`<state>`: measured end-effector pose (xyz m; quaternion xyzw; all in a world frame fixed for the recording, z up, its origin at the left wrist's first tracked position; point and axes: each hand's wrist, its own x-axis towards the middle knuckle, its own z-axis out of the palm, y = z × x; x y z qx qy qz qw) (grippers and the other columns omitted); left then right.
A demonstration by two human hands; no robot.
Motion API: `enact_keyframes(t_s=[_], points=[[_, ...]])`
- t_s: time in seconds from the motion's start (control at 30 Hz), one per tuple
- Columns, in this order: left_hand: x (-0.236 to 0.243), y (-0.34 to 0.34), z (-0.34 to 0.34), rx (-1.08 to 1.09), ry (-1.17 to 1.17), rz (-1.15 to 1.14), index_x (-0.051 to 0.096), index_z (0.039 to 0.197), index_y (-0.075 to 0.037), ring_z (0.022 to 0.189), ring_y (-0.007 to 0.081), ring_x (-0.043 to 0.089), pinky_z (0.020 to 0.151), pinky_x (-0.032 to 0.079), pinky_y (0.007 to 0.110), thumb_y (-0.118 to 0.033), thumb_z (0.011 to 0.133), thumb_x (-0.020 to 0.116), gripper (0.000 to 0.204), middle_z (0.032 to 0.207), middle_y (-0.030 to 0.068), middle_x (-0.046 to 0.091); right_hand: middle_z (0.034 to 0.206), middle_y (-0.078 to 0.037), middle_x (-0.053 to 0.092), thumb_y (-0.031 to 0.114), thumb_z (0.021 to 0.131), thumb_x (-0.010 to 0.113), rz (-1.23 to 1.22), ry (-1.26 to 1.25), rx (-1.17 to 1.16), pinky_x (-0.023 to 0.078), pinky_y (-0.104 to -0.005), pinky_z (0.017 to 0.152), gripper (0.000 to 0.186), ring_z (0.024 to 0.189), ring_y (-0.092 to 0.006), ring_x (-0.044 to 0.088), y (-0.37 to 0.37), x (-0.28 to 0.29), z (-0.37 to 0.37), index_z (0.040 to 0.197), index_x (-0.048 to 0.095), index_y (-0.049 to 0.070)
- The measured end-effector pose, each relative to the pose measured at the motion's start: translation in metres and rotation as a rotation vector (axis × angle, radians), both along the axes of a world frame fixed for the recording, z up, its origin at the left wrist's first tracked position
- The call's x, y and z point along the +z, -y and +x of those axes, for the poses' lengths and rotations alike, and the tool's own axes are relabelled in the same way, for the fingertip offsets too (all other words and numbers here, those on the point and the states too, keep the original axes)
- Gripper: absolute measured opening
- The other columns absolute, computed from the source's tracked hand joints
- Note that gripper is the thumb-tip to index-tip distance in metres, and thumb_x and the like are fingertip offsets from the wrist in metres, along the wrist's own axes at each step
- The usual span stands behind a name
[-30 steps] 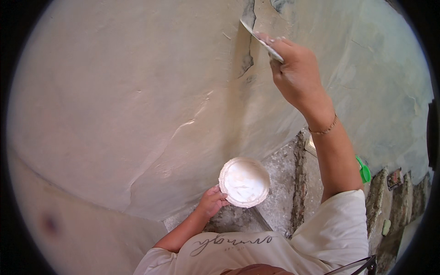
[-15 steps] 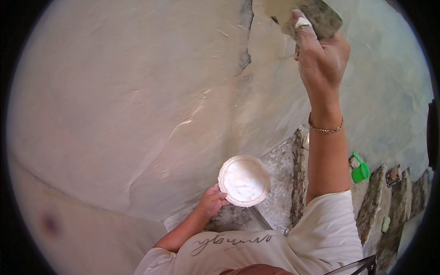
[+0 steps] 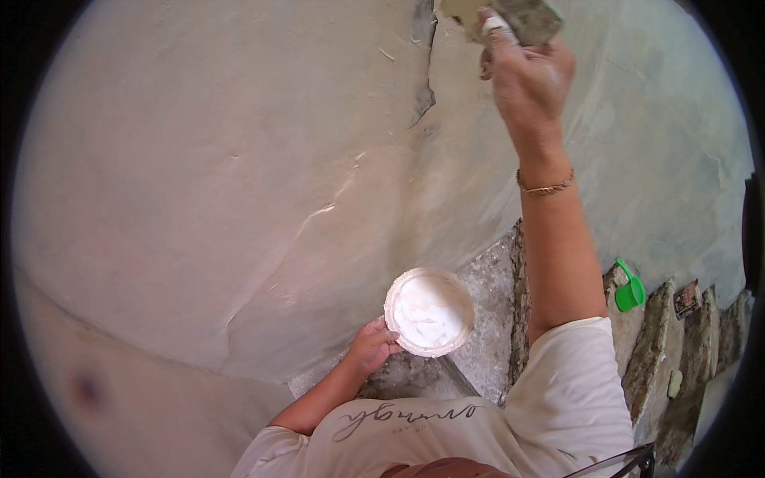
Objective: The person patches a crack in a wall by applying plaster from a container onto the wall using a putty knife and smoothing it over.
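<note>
Head view: the right hand (image 3: 527,76) is raised high against the plastered wall (image 3: 239,175), fingers clamped on a putty knife (image 3: 510,17) whose blade lies against the wall just right of a dark crack (image 3: 426,72). The left hand (image 3: 370,346) is low, closed on the rim of a round bowl of white filler (image 3: 429,311), well apart from the blade. A green scoop (image 3: 629,291) lies on the stone steps (image 3: 661,350) to the right.
</note>
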<state>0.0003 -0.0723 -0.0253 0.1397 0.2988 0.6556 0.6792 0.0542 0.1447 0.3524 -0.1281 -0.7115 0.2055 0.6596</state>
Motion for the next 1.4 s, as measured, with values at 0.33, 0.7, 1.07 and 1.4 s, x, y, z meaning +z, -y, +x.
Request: enact_keyframes(t_s=[0.33,0.7,1.07,1.4], points=[[0.003,0.002,-0.001,-0.011,0.016,0.008,0.043,0.128,0.001,0.109,0.0251,0.057,0.091,0.049,0.041,0.000,0.082,0.053,0.047,0.122,0.0129,0.055,0.059,0.003,0.056,0.004,0.087,0.058,-0.066,-0.144,0.146,0.036,-0.0206,0.039,0.011,0.045,-0.0033,0.047,0.016,0.018,0.001,0.081,0.067,0.001],[0.006,0.000,0.000,0.005,0.023,0.010,0.043,0.127,0.001,0.105,0.0244,0.059,0.089,0.050,0.040,0.001,0.082,0.053,0.047,0.121,0.0122,0.056,0.061,0.003,0.057,0.003,0.087,0.057,-0.033,-0.178,0.161,0.037,-0.0205,0.039,0.012,0.046,-0.0034,0.048,0.015,0.017,0.009,0.078,0.065,0.002],[0.006,-0.001,0.000,0.000,0.005,0.007,0.044,0.127,0.001,0.105,0.0244,0.059,0.088,0.050,0.040,0.001,0.081,0.053,0.047,0.120,0.0119,0.057,0.062,0.001,0.058,0.001,0.086,0.053,0.103,-0.023,0.237,0.039,-0.0213,0.042,0.013,0.047,-0.0042,0.048,0.003,0.009,0.005,0.086,0.066,-0.001],[0.012,0.001,0.003,0.046,0.003,0.015,0.043,0.127,0.002,0.106,0.0244,0.058,0.091,0.049,0.040,0.001,0.082,0.053,0.047,0.122,0.0126,0.055,0.064,-0.001,0.061,0.004,0.086,0.057,-0.078,-0.137,0.190,0.040,-0.0206,0.040,0.011,0.046,-0.0044,0.049,0.002,0.012,0.010,0.086,0.067,0.000]])
